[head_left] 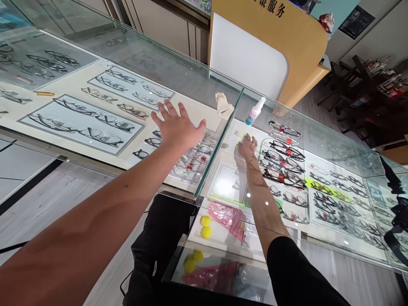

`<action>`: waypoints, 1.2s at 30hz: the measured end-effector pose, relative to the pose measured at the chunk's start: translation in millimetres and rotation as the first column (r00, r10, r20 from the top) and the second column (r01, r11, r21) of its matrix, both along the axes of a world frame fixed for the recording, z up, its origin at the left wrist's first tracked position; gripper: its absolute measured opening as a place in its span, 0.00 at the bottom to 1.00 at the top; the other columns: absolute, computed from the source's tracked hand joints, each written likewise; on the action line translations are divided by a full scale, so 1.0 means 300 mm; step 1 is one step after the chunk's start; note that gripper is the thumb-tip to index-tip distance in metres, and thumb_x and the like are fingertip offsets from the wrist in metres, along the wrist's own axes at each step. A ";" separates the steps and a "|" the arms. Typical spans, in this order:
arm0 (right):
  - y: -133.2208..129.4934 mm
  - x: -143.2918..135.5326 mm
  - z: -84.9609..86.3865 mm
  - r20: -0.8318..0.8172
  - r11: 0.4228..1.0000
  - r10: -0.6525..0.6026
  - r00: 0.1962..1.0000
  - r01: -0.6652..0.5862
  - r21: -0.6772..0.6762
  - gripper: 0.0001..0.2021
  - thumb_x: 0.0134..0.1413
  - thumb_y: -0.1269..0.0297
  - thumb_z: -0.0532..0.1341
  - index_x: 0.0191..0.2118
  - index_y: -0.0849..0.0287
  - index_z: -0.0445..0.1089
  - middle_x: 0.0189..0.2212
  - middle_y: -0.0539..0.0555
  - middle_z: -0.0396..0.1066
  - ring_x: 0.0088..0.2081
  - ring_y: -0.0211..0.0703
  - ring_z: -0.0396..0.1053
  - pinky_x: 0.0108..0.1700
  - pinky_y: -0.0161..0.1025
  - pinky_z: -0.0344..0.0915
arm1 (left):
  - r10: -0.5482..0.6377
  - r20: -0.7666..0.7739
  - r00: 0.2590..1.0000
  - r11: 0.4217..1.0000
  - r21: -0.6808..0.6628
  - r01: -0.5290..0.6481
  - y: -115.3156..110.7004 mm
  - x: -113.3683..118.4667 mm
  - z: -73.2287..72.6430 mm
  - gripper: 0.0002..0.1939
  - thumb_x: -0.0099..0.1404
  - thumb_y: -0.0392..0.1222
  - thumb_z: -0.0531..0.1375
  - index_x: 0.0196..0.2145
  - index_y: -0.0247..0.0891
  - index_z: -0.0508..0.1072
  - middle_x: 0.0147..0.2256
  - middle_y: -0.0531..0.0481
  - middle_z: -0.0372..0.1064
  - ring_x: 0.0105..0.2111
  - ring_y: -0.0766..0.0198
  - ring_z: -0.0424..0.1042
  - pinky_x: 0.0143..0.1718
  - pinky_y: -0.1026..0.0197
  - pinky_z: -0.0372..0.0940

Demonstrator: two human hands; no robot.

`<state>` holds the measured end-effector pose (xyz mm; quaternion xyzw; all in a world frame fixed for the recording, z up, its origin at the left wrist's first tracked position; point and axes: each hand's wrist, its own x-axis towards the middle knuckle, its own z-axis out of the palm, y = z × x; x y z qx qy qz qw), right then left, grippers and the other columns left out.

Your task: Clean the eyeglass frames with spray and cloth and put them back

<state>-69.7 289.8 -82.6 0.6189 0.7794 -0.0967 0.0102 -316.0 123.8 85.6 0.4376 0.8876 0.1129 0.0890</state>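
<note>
My left hand [179, 129] is spread flat, fingers wide apart, on or just over the glass top of a display case; whether it touches the glass I cannot tell. Beneath it show rows of eyeglasses, among them black frames [140, 154] and clear frames with red tags. My right hand [247, 146] reaches into the section right of a glass divider [219, 142]. Its fingers curl down at a pair of clear-framed eyeglasses [239, 133] on a white sheet; the fingertips are partly hidden. Dark-framed eyeglasses with red tags [287, 149] lie just right of that hand.
A white spray bottle [255, 111] and a crumpled beige cloth [224, 106] stand near the case's far side. A mirror-like tray [230, 185] lies nearer me. Below are yellow balls [205, 231] and a pink packet [226, 214]. A yellow counter [270, 51] stands beyond.
</note>
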 end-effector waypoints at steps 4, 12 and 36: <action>-0.008 -0.002 0.018 -0.008 1.000 -0.003 1.000 0.003 -0.003 0.36 0.75 0.58 0.45 0.81 0.67 0.56 0.86 0.59 0.46 0.84 0.65 0.41 0.83 0.60 0.37 | -0.001 -0.018 1.000 1.000 -0.007 0.001 0.003 0.000 -0.004 0.57 0.75 0.74 0.42 0.84 0.26 0.44 0.84 0.26 0.31 0.84 0.27 0.29 0.80 0.25 0.30; -0.131 -0.059 0.128 -0.160 0.990 0.087 0.983 -0.068 0.123 0.28 0.75 0.63 0.49 0.73 0.68 0.67 0.80 0.70 0.58 0.81 0.69 0.46 0.81 0.65 0.42 | -0.008 -0.001 1.000 1.000 -0.024 0.008 -0.003 0.006 0.013 0.59 0.74 0.76 0.40 0.84 0.26 0.41 0.84 0.25 0.28 0.84 0.29 0.27 0.80 0.26 0.29; -0.970 0.360 0.397 -0.517 0.619 0.540 0.664 -0.730 -0.290 0.12 0.66 0.69 0.66 0.46 0.51 0.87 0.42 0.50 0.89 0.42 0.44 0.85 0.50 0.38 0.77 | -0.039 0.031 0.999 0.996 0.080 0.037 0.008 -0.001 0.003 0.60 0.74 0.75 0.46 0.83 0.19 0.44 0.84 0.26 0.26 0.83 0.23 0.28 0.79 0.25 0.27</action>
